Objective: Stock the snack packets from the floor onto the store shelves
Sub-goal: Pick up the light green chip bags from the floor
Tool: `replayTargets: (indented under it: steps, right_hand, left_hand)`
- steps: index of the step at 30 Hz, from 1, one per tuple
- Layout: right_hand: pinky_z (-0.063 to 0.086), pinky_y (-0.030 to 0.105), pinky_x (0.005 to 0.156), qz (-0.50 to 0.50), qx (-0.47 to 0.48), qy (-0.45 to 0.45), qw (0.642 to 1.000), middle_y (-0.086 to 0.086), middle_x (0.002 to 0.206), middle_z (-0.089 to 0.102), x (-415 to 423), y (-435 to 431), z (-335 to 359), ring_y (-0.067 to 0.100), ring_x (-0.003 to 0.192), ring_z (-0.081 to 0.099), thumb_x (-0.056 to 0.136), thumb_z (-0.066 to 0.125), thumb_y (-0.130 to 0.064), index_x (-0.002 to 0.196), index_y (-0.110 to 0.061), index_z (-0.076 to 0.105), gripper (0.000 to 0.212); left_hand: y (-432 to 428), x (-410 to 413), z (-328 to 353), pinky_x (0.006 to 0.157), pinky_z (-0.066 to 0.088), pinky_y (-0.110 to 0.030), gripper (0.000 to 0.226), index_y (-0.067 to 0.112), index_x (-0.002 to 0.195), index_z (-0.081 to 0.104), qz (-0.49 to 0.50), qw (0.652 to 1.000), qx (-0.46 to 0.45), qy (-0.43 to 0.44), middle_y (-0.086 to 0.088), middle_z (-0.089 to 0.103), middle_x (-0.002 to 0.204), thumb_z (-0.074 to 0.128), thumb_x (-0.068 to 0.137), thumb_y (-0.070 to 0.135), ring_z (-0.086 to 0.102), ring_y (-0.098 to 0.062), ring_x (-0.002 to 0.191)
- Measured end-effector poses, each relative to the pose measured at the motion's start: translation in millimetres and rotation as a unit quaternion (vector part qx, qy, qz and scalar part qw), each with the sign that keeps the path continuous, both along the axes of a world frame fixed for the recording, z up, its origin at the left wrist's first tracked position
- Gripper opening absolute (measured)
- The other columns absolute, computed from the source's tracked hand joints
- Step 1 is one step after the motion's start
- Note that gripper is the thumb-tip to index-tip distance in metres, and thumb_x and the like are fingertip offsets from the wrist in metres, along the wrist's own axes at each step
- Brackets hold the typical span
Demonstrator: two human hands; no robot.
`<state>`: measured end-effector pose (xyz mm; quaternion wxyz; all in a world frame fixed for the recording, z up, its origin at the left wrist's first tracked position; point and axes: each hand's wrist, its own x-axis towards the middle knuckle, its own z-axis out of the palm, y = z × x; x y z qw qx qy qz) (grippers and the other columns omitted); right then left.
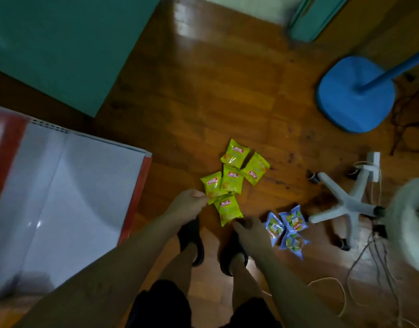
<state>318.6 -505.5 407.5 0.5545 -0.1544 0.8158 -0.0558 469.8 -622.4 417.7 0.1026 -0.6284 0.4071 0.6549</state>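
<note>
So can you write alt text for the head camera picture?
A person bends over a wooden floor, left hand pinching a green snack packet and right hand touching another. Blue packets lie beside them.

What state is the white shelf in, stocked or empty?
Empty, as far as the view shows: the white shelf has a bare surface, and the green packets and blue packets all lie on the floor.
</note>
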Motion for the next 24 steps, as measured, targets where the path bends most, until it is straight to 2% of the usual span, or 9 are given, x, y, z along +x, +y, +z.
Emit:
replayTargets:
  steps: [2,5,7,9,12,16,19,22,24]
  right_hand:
    - [0.043,0.028,0.087,0.001,-0.004,-0.009,1.0,0.011,0.128,0.06,-5.1,-7.5,-46.1,0.026,0.11,0.058,0.092,0.059,-0.033,0.136,-0.014,0.049,0.049]
    - [0.035,0.023,0.078,0.005,0.0,-0.015,1.0,0.01,0.127,0.06,-13.4,-11.9,-115.5,0.021,0.096,0.053,0.092,0.06,-0.03,0.136,-0.014,0.049,0.048]
    - [0.032,0.023,0.075,0.018,0.009,-0.013,1.0,0.01,0.125,0.061,-21.1,-10.6,-167.7,0.019,0.092,0.05,0.091,0.059,-0.03,0.134,-0.013,0.05,0.047]
    - [0.035,0.024,0.078,0.037,0.015,-0.018,0.999,0.01,0.126,0.061,-27.9,-5.2,-222.1,0.021,0.1,0.055,0.091,0.059,-0.031,0.133,-0.012,0.051,0.047]
    - [0.039,0.028,0.093,0.049,0.038,-0.016,0.998,0.01,0.134,0.058,-38.3,9.6,-300.6,0.026,0.122,0.053,0.088,0.061,-0.032,0.133,-0.013,0.052,0.05]
    - [0.038,0.029,0.097,0.044,0.053,-0.021,0.997,0.01,0.139,0.054,-55.6,17.5,-391.5,0.027,0.127,0.049,0.088,0.061,-0.034,0.137,-0.016,0.049,0.054]
    - [0.041,0.029,0.088,0.029,0.052,-0.039,0.997,0.006,0.128,0.061,-60.0,29.7,-438.6,0.027,0.117,0.056,0.082,0.066,-0.032,0.131,-0.019,0.053,0.052]
    - [0.048,0.024,0.072,-0.026,0.057,-0.085,0.994,-0.003,0.107,0.068,-57.3,50.2,-464.9,0.016,0.092,0.064,0.081,0.067,-0.028,0.115,-0.025,0.06,0.035]
    - [0.052,0.027,0.073,-0.047,0.068,-0.103,0.991,-0.007,0.095,0.068,-56.9,60.9,-468.6,0.014,0.085,0.065,0.082,0.067,-0.026,0.104,-0.029,0.06,0.023]
  left_hand:
    - [0.4,-9.9,-44.2,0.098,0.051,-0.042,0.014,0.019,0.097,0.062,0.057,0.998,0.032,-0.009,-0.007,0.064,0.109,0.058,0.095,0.033,0.06,-0.022,0.105]
    - [9.7,-22.2,-127.4,0.085,0.049,-0.037,0.017,0.008,0.112,0.059,0.13,0.988,0.071,-0.041,-0.009,0.061,0.111,0.053,0.102,0.02,0.058,-0.021,0.103]
    - [20.9,-30.7,-181.8,0.09,0.05,-0.04,0.015,0.01,0.113,0.055,0.158,0.98,0.11,-0.045,-0.008,0.059,0.112,0.056,0.101,0.02,0.056,-0.022,0.107]
    - [35.3,-41.1,-237.8,0.094,0.05,-0.043,0.02,0.013,0.116,0.056,0.189,0.973,0.124,-0.048,-0.007,0.058,0.114,0.059,0.099,0.023,0.056,-0.021,0.106]
    - [63.0,-57.6,-317.5,0.084,0.05,-0.038,0.031,0.016,0.124,0.058,0.229,0.959,0.16,-0.047,-0.006,0.06,0.114,0.061,0.096,0.029,0.056,-0.016,0.1]
    - [88.0,-70.4,-398.6,0.095,0.044,-0.039,0.011,0.024,0.105,0.06,0.239,0.952,0.185,-0.04,0.002,0.061,0.101,0.061,0.096,0.031,0.055,-0.013,0.097]
    - [105.2,-68.1,-441.2,0.099,0.043,-0.041,0.009,0.022,0.102,0.06,0.263,0.945,0.186,-0.061,0.008,0.059,0.094,0.063,0.095,0.027,0.055,-0.012,0.093]
    - [121.6,-57.0,-463.5,0.094,0.047,-0.039,0.034,0.016,0.124,0.064,0.26,0.937,0.231,-0.043,0.002,0.07,0.117,0.065,0.092,0.03,0.063,-0.014,0.105]
    - [128.9,-52.0,-465.2,0.095,0.047,-0.038,0.041,0.019,0.124,0.067,0.249,0.936,0.246,-0.035,0.001,0.072,0.123,0.068,0.088,0.038,0.064,-0.016,0.115]
